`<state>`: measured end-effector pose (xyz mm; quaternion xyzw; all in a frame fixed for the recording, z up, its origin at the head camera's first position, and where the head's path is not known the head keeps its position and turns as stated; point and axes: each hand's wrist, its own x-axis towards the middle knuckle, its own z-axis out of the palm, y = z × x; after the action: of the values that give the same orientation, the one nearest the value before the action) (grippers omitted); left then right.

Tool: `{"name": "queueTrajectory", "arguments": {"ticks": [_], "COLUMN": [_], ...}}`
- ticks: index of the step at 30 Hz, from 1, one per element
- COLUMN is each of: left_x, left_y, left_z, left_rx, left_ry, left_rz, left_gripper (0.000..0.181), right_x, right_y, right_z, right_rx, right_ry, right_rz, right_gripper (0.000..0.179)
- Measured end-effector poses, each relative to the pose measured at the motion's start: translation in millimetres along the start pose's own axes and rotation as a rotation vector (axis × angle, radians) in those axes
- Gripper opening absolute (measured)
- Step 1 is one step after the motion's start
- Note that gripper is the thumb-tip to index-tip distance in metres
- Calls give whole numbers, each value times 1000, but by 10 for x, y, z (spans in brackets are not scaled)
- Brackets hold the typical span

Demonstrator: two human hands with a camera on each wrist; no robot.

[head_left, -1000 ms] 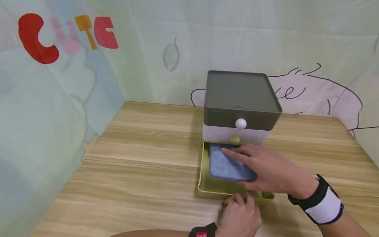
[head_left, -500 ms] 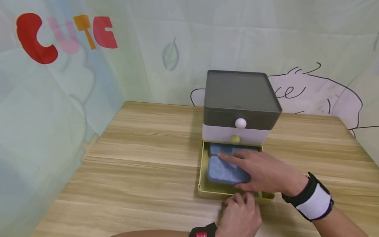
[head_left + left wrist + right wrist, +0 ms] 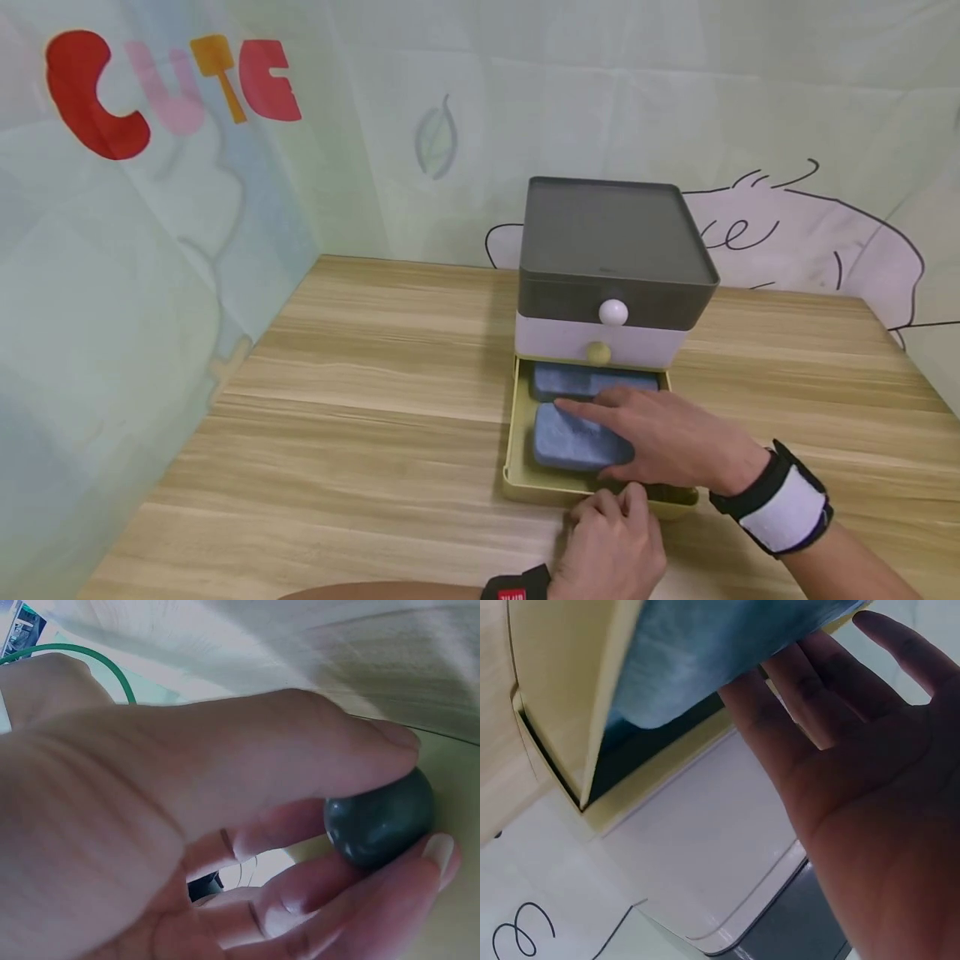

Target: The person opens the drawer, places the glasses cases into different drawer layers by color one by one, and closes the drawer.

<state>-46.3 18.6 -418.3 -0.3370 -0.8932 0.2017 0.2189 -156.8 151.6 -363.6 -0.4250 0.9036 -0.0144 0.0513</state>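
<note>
A yellow drawer (image 3: pixel 513 437) is pulled out from the bottom of a small stacked drawer box. My right hand (image 3: pixel 667 437) reaches into it from the right and grips a blue, rounded sponge (image 3: pixel 573 446), fingers at its far edge, thumb at its near side. Behind that lies more blue sponge (image 3: pixel 562 379), partly covered by my hand; I cannot tell whether it is one piece or two. In front of the drawer, my left hand (image 3: pixel 611 546) pinches a round dark green knob (image 3: pixel 379 817) between thumb and fingers; the head view hides this knob.
The box has a grey top section (image 3: pixel 611 229) with a white knob (image 3: pixel 613 312), and a white section (image 3: pixel 555 337) with a yellow-green knob (image 3: pixel 598 353). It stands on a wood-grain table (image 3: pixel 360 417). Printed cloth (image 3: pixel 360 125) hangs behind and to the left.
My right hand has brought the sponge down and toward me, into the drawer's front part, uncovering the blue sponge behind it. The left hand has stayed at the drawer front.
</note>
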Motion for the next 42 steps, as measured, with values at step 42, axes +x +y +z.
{"name": "queueTrajectory", "arguments": {"ticks": [42], "left_x": [9], "left_y": [71], "left_z": [58], "left_rx": [8], "left_ry": [153], "left_rz": [-100], "left_gripper": [48], "right_x": [-61], "right_y": [267], "right_z": [-362], "right_rx": [62], "right_ry": [854], "right_rz": [76], "right_gripper": [27]}}
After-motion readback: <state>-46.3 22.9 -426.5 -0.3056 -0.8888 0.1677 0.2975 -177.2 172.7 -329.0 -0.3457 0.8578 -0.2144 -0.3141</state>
